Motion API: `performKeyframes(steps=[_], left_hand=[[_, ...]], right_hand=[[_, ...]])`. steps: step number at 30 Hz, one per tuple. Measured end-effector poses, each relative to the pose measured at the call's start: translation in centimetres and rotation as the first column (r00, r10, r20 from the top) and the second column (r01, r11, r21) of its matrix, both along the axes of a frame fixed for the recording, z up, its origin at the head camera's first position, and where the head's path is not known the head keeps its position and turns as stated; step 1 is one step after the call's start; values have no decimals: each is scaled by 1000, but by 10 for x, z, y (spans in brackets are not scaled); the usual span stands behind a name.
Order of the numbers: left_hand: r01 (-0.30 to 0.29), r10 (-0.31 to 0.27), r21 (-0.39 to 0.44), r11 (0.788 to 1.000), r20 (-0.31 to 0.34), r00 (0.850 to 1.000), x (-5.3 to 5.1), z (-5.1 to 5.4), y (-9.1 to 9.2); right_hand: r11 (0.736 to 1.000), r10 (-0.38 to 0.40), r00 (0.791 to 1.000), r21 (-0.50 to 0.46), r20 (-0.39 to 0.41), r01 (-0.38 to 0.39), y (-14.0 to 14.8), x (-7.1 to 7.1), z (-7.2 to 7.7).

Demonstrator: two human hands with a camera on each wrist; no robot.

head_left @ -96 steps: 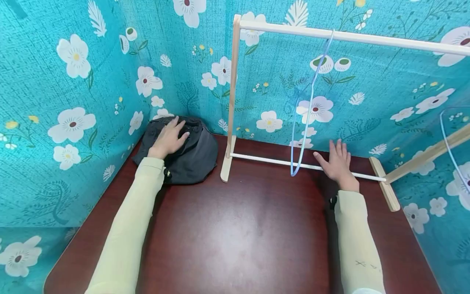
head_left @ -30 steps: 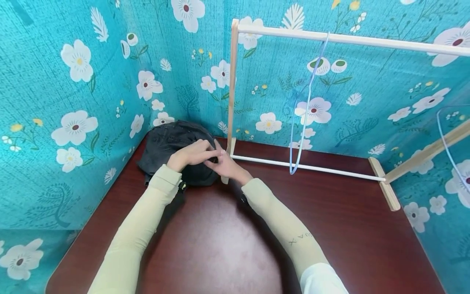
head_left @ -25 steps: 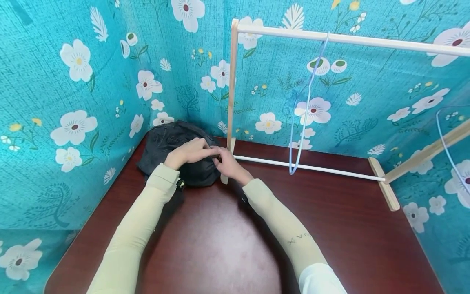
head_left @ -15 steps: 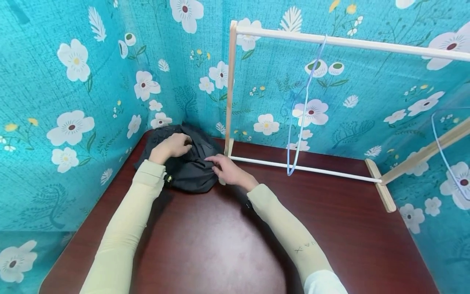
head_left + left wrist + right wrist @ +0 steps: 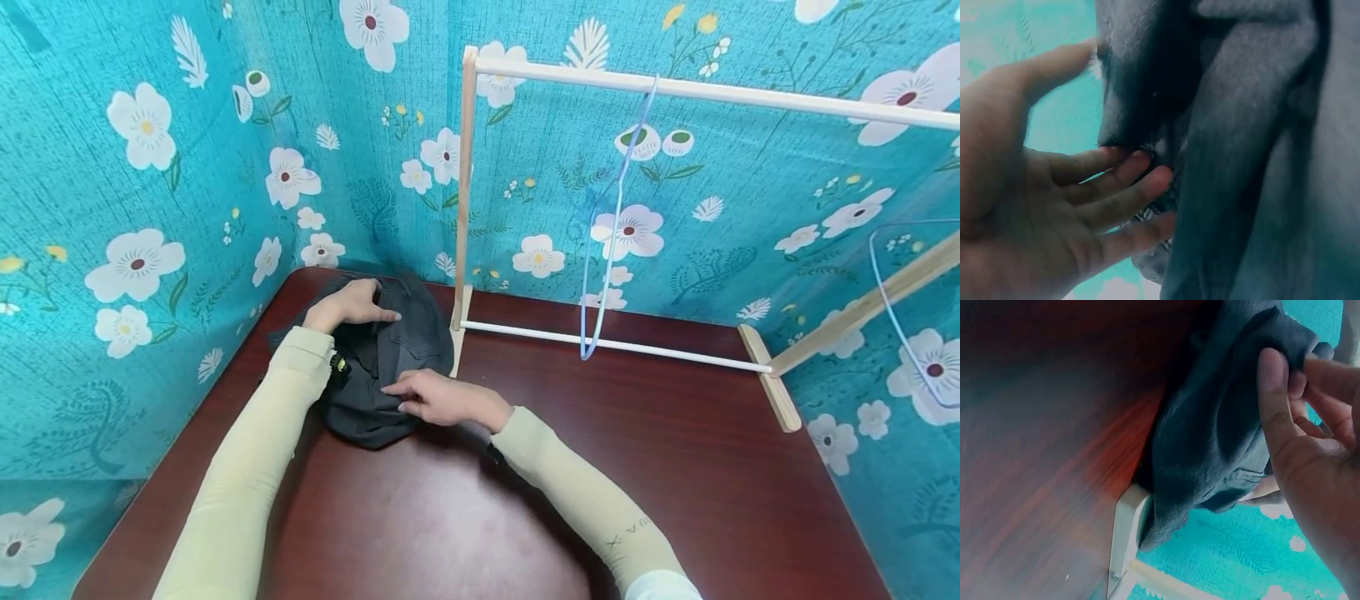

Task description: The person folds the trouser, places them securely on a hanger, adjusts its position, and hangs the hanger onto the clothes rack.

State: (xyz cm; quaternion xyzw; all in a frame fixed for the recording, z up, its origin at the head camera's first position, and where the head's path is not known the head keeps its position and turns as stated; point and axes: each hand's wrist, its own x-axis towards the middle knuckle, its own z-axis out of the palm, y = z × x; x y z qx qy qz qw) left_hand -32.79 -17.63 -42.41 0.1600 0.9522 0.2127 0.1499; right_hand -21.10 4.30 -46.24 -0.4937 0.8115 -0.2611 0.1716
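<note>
A crumpled black denim garment [image 5: 420, 325] with a stitched pocket lies on the dark red tabletop [image 5: 465, 500] at the back left. My right hand [image 5: 442, 397] pinches the near right part of its cloth between thumb and forefinger, as the right wrist view shows at the cloth's edge [image 5: 1297, 337]. My left hand [image 5: 348, 307] is over the garment's far left side. In the left wrist view its thumb [image 5: 1060, 65] stands apart from the loosely bent fingers [image 5: 1135, 194], whose tips touch the cloth. Part of the left fingers is hidden by cloth in the head view.
A wooden garment rack [image 5: 463, 192] stands right of the garment, its left foot [image 5: 459, 333] close beside the cloth. A blue hanger [image 5: 611, 242] hangs from its top bar, and a second hanger [image 5: 892, 308] is at the far right. Flowered teal cloth [image 5: 180, 350] covers the walls.
The right hand came from the rack's lower bar to the garment and has drawn its cloth nearer. The left hand went right to meet it, then back left. The garment is opened out more.
</note>
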Motion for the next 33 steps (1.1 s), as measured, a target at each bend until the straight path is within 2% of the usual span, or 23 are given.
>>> performKeyframes(steps=[3, 5, 8, 11, 15, 18, 22, 25, 27, 30, 33], left_hand=[[55, -55, -15, 998, 4, 998, 3, -4, 5], [92, -92, -19, 996, -17, 996, 4, -5, 7], [133, -134, -27, 991, -49, 990, 5, -7, 9], [144, -145, -20, 989, -61, 988, 5, -7, 9], [162, -162, -3, 987, -66, 985, 6, 0, 5], [189, -187, 19, 982, -76, 979, 8, 9, 0], [216, -210, 75, 973, -80, 974, 13, 26, -5], [212, -204, 143, 967, -65, 977, 19, 35, -9], [203, -197, 190, 961, -50, 979, 24, 39, -12], [204, -202, 243, 948, -35, 979, 30, 42, -16], [240, -238, 272, 932, -42, 970, 34, 45, -18]], right_hand=[[1000, -2, 999, -30, 53, 3, -2, 5, -1], [997, -31, 997, -67, 67, 36, 1, 1, -2], [986, -112, 990, -111, 81, 121, 10, -6, -4], [967, -198, 976, -145, 91, 210, 21, -13, -6], [933, -297, 952, -187, 79, 307, 30, -20, -10], [885, -408, 911, -217, 64, 412, 33, -25, -11], [793, -564, 820, -211, 102, 572, 39, -35, -16], [749, -627, 764, -152, 150, 645, 44, -44, -20], [739, -643, 746, -117, 172, 664, 46, -48, -22], [739, -647, 738, -78, 191, 669, 48, -53, -24], [719, -667, 715, -70, 210, 692, 49, -56, -23]])
